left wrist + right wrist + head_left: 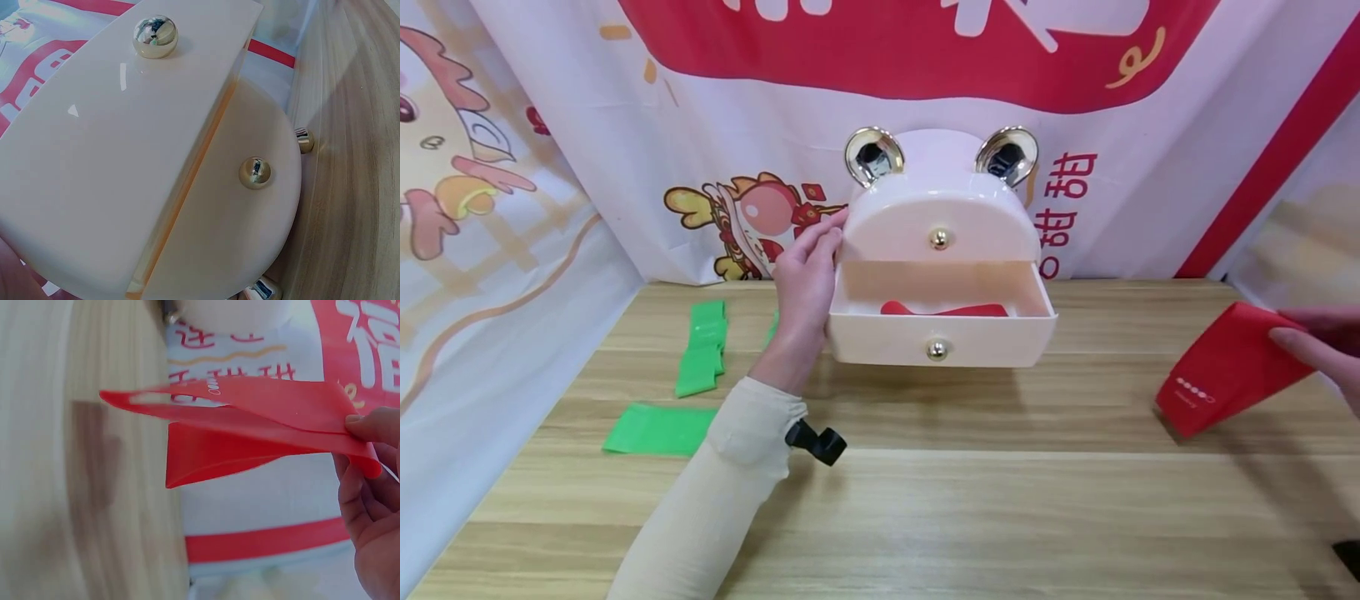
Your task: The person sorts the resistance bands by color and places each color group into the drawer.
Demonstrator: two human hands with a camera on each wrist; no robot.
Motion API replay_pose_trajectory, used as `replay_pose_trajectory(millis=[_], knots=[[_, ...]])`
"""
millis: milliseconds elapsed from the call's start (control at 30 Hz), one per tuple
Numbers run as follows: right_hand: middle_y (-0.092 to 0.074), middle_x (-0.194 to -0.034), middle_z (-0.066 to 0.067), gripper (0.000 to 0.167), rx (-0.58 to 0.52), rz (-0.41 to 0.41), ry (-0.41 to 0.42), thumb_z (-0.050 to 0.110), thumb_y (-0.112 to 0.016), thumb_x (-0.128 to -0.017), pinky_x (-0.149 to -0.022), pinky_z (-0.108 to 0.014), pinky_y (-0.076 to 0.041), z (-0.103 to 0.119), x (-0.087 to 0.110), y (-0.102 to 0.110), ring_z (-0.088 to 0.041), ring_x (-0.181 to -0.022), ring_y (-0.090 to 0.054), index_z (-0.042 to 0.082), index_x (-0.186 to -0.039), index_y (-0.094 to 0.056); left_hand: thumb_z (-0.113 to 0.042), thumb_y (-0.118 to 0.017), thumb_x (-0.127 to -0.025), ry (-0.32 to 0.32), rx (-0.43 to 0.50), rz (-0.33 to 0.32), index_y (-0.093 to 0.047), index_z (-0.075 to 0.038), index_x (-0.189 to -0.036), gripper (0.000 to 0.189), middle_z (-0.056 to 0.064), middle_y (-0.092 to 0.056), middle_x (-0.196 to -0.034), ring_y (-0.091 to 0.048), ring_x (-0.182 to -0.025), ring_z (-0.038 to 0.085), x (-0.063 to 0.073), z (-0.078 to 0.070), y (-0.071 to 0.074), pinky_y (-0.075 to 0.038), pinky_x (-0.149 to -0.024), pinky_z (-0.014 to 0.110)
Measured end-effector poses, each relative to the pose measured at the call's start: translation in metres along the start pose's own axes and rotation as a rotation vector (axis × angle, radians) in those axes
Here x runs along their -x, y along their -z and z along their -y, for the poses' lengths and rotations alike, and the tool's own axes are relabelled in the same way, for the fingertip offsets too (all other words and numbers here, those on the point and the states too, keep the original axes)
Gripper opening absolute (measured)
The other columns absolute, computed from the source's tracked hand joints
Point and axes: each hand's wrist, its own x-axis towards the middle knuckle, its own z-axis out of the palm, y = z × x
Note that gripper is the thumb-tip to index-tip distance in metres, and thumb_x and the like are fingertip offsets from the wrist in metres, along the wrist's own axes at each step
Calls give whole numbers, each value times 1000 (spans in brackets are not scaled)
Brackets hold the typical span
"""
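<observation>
A white storage box (880, 233) with two drawers, gold knobs and two round gold-rimmed ears stands at the back of the table. Its lower drawer (880, 340) is pulled out, with a red band (973, 311) lying inside. My left hand (808, 283) rests along the box's left side, fingers reaching toward the back. Off to the right, my right hand (375, 494) pinches a red resistance band (269, 422) between thumb and fingers. The band hangs as a flattened loop, small white print (1195, 390) near its lower end, close over the table.
Green bands lie left of the box: a folded one (702, 346), a flat one (658, 429) partly behind the left sleeve, and a sliver (772, 327) behind the hand. A printed cloth (760, 108) hangs behind the wooden table (1000, 517). A black object (1348, 557) shows at the right edge.
</observation>
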Motion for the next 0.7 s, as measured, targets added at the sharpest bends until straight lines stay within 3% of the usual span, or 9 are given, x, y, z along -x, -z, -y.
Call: replay_pose_trajectory(millis=[133, 333, 467, 567, 700], knots=[[-62, -86, 48, 49, -47, -4, 37, 7, -65, -103, -65, 4, -41, 17, -1, -6, 23, -74, -56, 56, -102, -64, -30, -61, -108, 5, -5, -2, -77, -31, -130, 27, -9, -73, -136, -65, -126, 10, 0, -1, 0, -53, -113, 33], [-59, -98, 48, 44, 12, 14, 25, 11, -67, -103, -74, 6, -42, 39, -3, -14, 25, -81, -56, 54, -113, -61, -30, -61, -108, 3, -8, -2, -77, -31, -131, 27, -10, -73, -136, -64, -126, 10, 0, -1, 0, -53, -113, 33], [-61, -103, 43, 34, 20, 9, 72, 10, -70, -100, -76, 5, -44, 48, -6, -18, 22, -84, -58, 32, -127, -72, -31, -61, -108, 6, -10, -4, -77, -32, -129, 26, -10, -73, -136, -64, -126, 10, 0, -1, 0, -53, -112, 33], [-60, -106, 40, 37, 47, 16, 91, 13, -71, -100, -76, 4, -45, 54, -8, -21, 19, -86, -59, 14, -137, -71, -31, -61, -108, 9, -11, -3, -77, -33, -129, 26, -10, -73, -136, -64, -126, 10, 0, -1, 1, -53, -113, 33], [-58, -108, 37, 40, 74, 23, 84, 18, -71, -101, -75, 4, -45, 68, -9, -25, 16, -89, -58, 11, -140, -68, -32, -61, -108, 10, -24, -1, -77, -34, -129, 26, -10, -73, -137, -64, -127, 10, 0, 0, 1, -53, -113, 33]])
